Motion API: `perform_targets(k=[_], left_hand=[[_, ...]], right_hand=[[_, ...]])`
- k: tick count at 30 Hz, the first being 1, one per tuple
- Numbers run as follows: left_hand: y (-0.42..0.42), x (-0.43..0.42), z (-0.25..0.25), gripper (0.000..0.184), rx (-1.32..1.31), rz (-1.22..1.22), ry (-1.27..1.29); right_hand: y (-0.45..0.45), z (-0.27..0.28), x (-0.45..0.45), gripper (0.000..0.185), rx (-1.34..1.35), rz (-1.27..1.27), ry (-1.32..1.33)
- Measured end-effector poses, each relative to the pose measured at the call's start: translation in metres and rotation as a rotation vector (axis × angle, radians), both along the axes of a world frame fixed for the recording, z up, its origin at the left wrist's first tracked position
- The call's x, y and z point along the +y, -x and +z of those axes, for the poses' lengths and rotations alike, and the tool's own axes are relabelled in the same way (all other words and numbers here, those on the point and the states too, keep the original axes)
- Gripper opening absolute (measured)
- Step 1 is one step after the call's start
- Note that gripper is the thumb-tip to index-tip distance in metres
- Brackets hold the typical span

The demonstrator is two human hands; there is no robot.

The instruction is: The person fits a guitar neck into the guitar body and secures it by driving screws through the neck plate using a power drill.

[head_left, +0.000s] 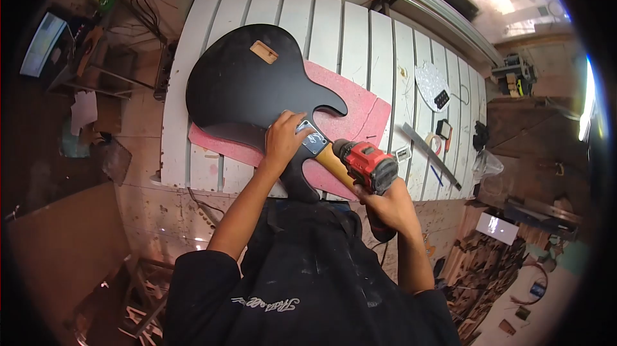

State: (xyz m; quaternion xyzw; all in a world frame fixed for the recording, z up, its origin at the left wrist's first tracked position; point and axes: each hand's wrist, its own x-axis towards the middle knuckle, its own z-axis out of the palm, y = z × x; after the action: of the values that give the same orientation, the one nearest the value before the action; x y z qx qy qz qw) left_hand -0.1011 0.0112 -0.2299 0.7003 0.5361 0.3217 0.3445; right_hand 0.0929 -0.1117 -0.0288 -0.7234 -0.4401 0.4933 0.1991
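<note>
A black guitar body (247,92) lies back side up on a pink foam sheet (360,105), with a small rectangular cavity near its far end. A metal neck plate (314,139) sits where the tan neck (333,164) meets the body. My left hand (285,136) rests on the body at the plate's left edge, its fingertips bunched there; whether they pinch something small is hidden. In my right hand (387,204) is a red and black power drill (368,166), its chuck pointing at the plate's right side.
White slatted table (231,8) under everything. To the right lie a metal ruler (432,157), a pearly pickguard piece (432,82), a tape roll (435,145), a blue pen (437,176) and a clear plastic bag (490,164). A loose screw (371,136) lies on the foam.
</note>
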Motion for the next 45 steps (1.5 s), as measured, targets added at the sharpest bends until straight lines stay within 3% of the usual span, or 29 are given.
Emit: perform_targets(k=[3, 7, 23, 45], left_hand=[[0.000, 0.000, -0.010, 0.017, -0.064, 0.041, 0.027], [0.001, -0.002, -0.016, 0.016, -0.084, 0.056, -0.097], [0.010, 0.007, -0.012, 0.014, -0.093, 0.004, 0.032], [0.009, 0.007, -0.012, 0.015, -0.090, 0.016, 0.025]], right_hand=[[0.011, -0.010, 0.023, 0.047, -0.065, 0.074, -0.203], [0.026, -0.002, 0.055, 0.050, -0.017, 0.126, -0.080], [0.046, -0.010, 0.091, 0.056, -0.160, 0.118, 0.121], [0.035, -0.015, 0.093, 0.060, -0.182, 0.132, 0.100]])
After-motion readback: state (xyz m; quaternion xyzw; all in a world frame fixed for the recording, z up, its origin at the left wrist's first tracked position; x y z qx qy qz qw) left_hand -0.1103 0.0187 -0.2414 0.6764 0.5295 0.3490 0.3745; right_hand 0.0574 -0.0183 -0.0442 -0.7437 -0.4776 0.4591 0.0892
